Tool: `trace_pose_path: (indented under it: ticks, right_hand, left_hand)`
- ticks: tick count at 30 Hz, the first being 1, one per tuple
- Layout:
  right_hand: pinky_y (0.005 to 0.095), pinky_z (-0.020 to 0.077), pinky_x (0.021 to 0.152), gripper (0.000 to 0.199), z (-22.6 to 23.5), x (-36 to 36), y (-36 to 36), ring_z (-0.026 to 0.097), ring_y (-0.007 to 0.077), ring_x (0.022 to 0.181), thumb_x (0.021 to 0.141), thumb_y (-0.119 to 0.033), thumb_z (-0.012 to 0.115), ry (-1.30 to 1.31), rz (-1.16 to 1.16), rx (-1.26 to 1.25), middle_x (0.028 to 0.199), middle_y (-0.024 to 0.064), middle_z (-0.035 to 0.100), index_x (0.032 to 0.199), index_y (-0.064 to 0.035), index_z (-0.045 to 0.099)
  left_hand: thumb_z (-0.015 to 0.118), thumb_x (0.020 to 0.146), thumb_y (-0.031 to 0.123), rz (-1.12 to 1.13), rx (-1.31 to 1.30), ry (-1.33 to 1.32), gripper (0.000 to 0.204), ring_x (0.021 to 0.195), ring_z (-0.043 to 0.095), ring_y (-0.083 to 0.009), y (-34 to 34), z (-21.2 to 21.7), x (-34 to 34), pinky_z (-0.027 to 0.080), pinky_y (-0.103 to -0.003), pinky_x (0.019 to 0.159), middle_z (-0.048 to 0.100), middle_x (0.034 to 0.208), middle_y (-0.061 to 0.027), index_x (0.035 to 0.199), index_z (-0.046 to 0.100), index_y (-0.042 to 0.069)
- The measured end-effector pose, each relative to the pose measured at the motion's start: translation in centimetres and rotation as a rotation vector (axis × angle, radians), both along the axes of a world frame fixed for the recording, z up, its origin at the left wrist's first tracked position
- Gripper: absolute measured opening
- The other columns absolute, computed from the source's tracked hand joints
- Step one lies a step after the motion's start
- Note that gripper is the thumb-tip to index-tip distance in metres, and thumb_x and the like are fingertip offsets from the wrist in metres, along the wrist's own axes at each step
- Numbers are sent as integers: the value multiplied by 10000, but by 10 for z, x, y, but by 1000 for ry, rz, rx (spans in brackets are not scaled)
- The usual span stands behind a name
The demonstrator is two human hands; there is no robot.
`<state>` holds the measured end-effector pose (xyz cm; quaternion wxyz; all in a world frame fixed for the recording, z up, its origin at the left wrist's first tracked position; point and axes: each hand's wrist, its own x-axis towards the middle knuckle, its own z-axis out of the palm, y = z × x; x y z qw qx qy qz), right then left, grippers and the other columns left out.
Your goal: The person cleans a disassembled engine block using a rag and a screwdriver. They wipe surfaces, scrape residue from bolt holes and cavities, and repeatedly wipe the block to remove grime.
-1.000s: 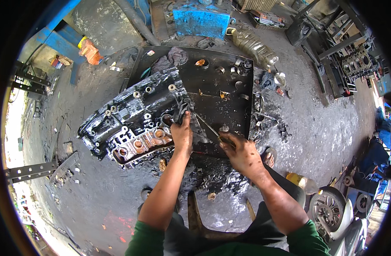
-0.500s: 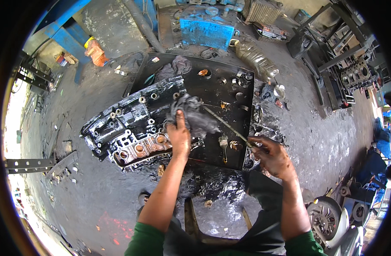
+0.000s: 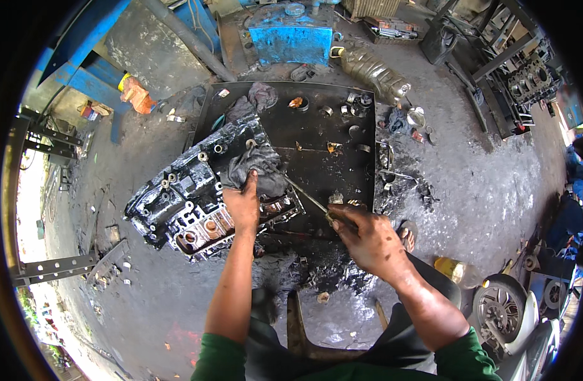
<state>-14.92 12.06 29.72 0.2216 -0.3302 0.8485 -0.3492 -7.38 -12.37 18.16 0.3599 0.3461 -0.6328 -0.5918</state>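
My left hand (image 3: 242, 206) is closed on a dark grey rag (image 3: 256, 166), with the thumb laid on top of it. The rag lies over the right end of a black, oily engine cylinder head (image 3: 196, 166), whose lower side shows bare metal and brownish round recesses. In my right hand (image 3: 367, 238) is a thin metal rod (image 3: 308, 196), gripped near its right end. The rod slants up to the left, and its far end meets the rag's right edge. Whether the tip goes inside the rag's folds is hidden.
Under the cylinder head is a black metal tray (image 3: 317, 168) with several metal rings (image 3: 355, 131) and crumpled cloths (image 3: 262, 96). Beyond it stand a blue metal box (image 3: 291, 43) and a large plastic bottle (image 3: 375, 71). A wheel (image 3: 498, 306) is at the lower right.
My right hand has come left and slightly down, bringing the rod across to the rag. The rag, smeared by motion before, now looks sharp. The whole view has shifted a little.
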Motion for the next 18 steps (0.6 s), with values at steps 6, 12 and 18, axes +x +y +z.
trace_pose_path:
  ticks: [6, 12, 18]
  right_hand:
    - [429, 535, 746, 266, -12, -2, -22, 665, 375, 804, 913, -209, 597, 98, 78, 66, 923, 206, 683, 1134, -74, 657]
    - [456, 552, 670, 263, -24, 30, -38, 675, 372, 731, 920, -192, 568, 190, 18, 187, 860, 194, 687, 1164, -108, 621]
    - [478, 552, 676, 262, -18, 28, -36, 668, 396, 704, 926, -182, 538, 296, 98, 225, 770, 196, 676, 1165, -101, 608]
  left_hand:
    - [652, 882, -9, 28, -63, 45, 331, 1005, 600, -180, -1, 1, 2, 441, -296, 931, 648, 1135, -116, 1189, 548, -79]
    - [662, 864, 74, -94, -294, -145, 322, 965, 669, -240, 4, -10, 7, 479, -322, 884, 699, 1062, -139, 1171, 599, 1]
    - [639, 775, 37, -199, -536, -269, 345, 942, 610, -411, 35, -12, 6, 491, -436, 840, 626, 1066, -217, 1117, 624, 0]
